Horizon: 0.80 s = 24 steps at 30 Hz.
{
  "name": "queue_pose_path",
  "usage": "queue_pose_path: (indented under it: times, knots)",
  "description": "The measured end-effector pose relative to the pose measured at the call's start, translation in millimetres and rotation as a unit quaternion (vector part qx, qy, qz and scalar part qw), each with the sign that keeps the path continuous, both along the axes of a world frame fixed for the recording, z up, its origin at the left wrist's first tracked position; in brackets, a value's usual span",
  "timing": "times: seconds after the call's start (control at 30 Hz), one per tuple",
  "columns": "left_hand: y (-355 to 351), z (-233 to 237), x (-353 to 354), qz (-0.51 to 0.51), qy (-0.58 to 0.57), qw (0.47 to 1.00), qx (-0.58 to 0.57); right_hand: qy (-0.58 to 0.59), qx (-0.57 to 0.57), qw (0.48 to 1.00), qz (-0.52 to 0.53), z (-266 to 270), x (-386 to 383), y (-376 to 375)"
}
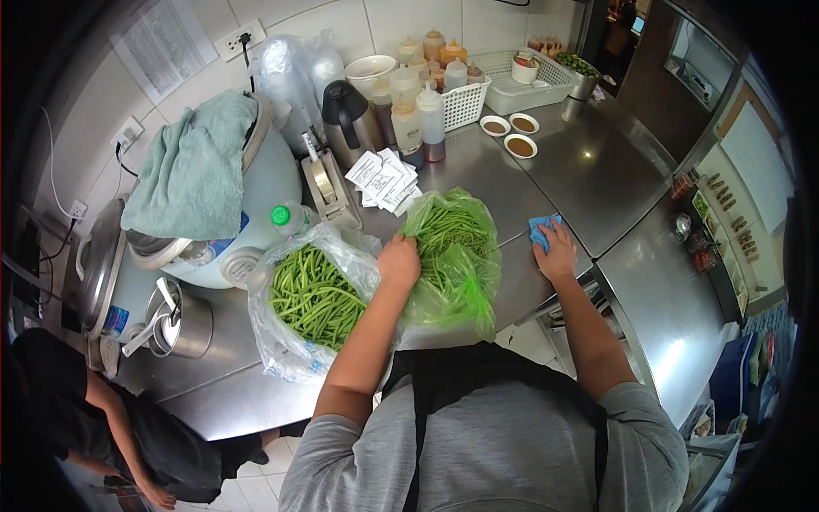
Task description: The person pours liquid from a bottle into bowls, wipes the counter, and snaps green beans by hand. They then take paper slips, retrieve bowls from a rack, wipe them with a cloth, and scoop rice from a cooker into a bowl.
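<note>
My left hand (399, 260) is closed on the left edge of a green plastic bag (465, 277) filled with green beans. To its left, a clear plastic bag (263, 324) holds more green beans (316, 299). On the steel counter (529, 273) to the right, my right hand (556, 249) presses on a blue cloth (543, 229), its fingers over the cloth. White paper slips (384, 179) lie just behind the green bag.
A tape dispenser (328, 188), squeeze bottles (432, 119) and a thermos (351, 124) stand behind. Three sauce bowls (520, 147) sit at the back right. Pots (181, 320) and a towel-covered container (273, 183) are left. Another person (111, 418) is at the lower left.
</note>
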<state>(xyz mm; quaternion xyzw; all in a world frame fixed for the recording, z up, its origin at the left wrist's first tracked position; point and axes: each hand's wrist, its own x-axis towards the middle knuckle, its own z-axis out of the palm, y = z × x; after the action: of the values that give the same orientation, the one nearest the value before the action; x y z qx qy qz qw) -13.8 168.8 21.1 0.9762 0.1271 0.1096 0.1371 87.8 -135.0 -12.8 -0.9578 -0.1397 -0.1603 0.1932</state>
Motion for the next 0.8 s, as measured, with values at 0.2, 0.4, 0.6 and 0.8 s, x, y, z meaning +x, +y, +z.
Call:
queue_pose_path:
  times: [0.2, 0.4, 0.6, 0.8]
  knots:
    - [-18.4, 5.5, -26.0, -0.024, 0.04, 0.998, -0.033, 0.01, -0.005, 1.0, -0.01, 1.5, -1.0, 0.7]
    - [-37.9, 2.7, -49.2, -0.061, 0.03, 0.996, -0.065, 0.04, -0.047, 0.998, -0.029, 18.2, -10.9, 7.4]
    - [-39.0, -1.1, -53.5, -0.071, -0.007, 0.994, -0.079, -0.005, 0.085, 0.98, 0.18, 64.0, -66.4, 61.6]
    - [-35.0, -3.1, -58.4, -0.06, -0.054, 0.989, -0.125, 0.109, -0.061, 0.959, 0.254, 44.3, -96.5, 65.0]
